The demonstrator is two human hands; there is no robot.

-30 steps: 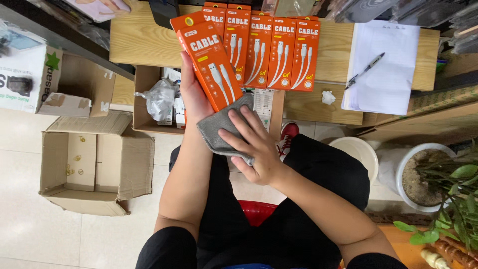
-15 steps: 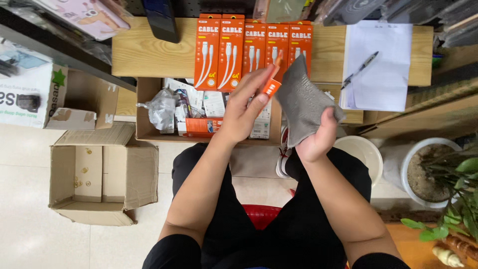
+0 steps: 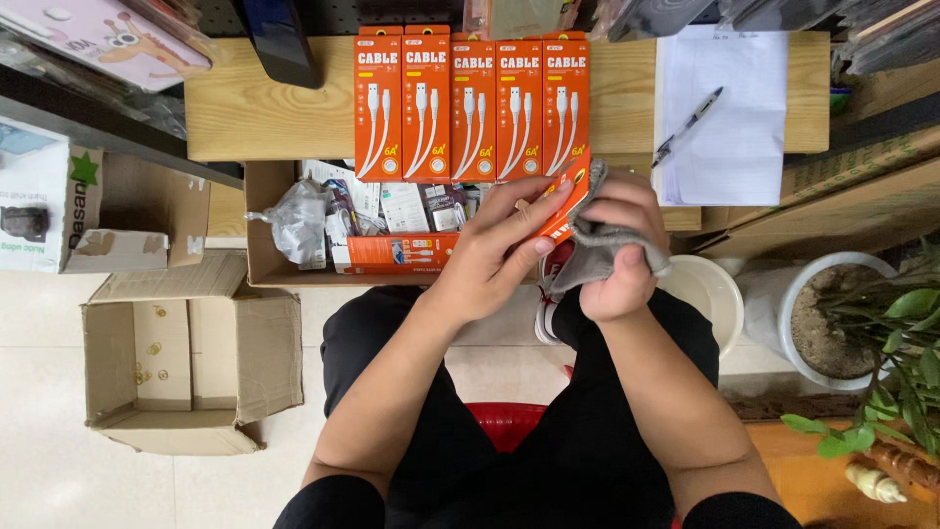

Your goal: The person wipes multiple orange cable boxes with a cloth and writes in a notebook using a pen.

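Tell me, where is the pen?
In the head view, the pen lies slanted on the white paper sheet at the right end of the wooden bench, right of the orange cable boxes.

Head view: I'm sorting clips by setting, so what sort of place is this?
Probably a small phone-accessory shop or stockroom: a row of orange cable boxes on a wooden bench, a cardboard box of packaged goods, notepaper and a pen.

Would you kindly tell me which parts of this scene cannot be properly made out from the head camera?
- Orange package in the left hand: mostly covered by fingers and the grey cloth.
- Right hand: palm hidden by the cloth.
- Open carton under the wooden shelf: contents partly hidden by the shelf edge and hands.
- Potted plant: cut off by the right edge.
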